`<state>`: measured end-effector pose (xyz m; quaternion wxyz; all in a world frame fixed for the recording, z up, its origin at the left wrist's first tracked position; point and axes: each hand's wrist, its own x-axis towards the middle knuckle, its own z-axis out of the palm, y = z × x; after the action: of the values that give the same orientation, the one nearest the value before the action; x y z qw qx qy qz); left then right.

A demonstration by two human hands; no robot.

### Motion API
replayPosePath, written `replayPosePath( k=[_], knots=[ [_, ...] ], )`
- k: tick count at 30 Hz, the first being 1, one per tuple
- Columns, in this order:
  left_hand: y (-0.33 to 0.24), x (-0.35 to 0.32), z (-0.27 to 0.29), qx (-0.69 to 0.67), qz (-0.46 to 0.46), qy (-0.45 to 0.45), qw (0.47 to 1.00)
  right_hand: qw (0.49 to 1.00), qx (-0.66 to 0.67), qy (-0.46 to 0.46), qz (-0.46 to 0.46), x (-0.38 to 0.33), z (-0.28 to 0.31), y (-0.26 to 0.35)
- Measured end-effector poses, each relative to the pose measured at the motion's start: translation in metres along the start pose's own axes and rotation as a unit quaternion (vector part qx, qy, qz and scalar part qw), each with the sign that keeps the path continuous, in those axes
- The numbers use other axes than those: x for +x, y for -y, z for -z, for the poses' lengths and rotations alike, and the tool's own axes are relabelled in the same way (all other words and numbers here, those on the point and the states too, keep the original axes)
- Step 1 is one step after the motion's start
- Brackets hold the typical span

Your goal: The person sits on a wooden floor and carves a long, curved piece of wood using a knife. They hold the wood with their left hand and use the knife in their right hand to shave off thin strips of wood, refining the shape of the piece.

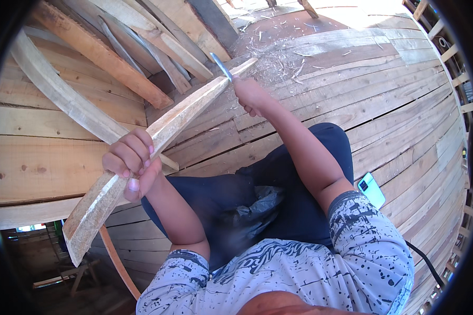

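Observation:
A long, roughly shaped strip of wood [186, 109] slants from the lower left up toward the far middle, its far end tapering. Around its nearer part my left hand [133, 160] is wrapped, fingers over the top and thumb below. Farther along, my right hand [251, 96] grips a knife [220, 66]; the handle is hidden in my fist. Its pale blade lies across the strip near the thin end, pointing up and left. Whether the edge is biting into the wood I cannot tell.
Wood shavings [294, 65] litter the plank floor [399, 105] beyond my right hand. Boards and beams [105, 58] lean at the upper left, with a curved timber [63, 92] beside them. A light blue phone [371, 190] lies by my right thigh. A dark drop opens at the lower left.

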<state>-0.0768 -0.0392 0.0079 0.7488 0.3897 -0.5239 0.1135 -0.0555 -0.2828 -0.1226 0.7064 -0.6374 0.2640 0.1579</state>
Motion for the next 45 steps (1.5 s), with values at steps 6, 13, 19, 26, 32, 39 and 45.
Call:
replayPosePath(
  k=[6, 13, 19, 26, 32, 39, 45],
  knots=[
    [0.0, 0.003, 0.001, -0.011, -0.001, 0.034, 0.999, 0.961, 0.131, 0.226, -0.087, 0.011, 0.022, -0.005],
    [-0.001, 0.006, -0.006, -0.003, 0.001, 0.014, 1.0, 0.903, 0.226, 0.346, -0.114, 0.02, 0.032, -0.01],
    [0.001, 0.006, -0.008, -0.01, 0.004, 0.03, 0.999, 0.825, 0.309, 0.46, -0.112, 0.028, 0.04, -0.022],
    [-0.004, 0.002, -0.003, 0.005, 0.009, 0.002, 1.0, 0.963, 0.144, 0.228, 0.006, 0.002, 0.026, 0.0],
    [-0.008, -0.003, 0.008, 0.005, 0.03, 0.009, 0.999, 0.969, -0.017, 0.2, 0.142, -0.037, 0.022, 0.012],
    [-0.005, -0.001, -0.001, 0.01, 0.024, 0.031, 0.999, 0.924, -0.262, -0.093, 0.264, -0.018, -0.012, -0.024],
    [-0.004, 0.004, -0.009, 0.012, 0.024, 0.073, 0.997, 0.997, 0.072, 0.016, 0.006, -0.014, 0.011, -0.013]
  ],
)
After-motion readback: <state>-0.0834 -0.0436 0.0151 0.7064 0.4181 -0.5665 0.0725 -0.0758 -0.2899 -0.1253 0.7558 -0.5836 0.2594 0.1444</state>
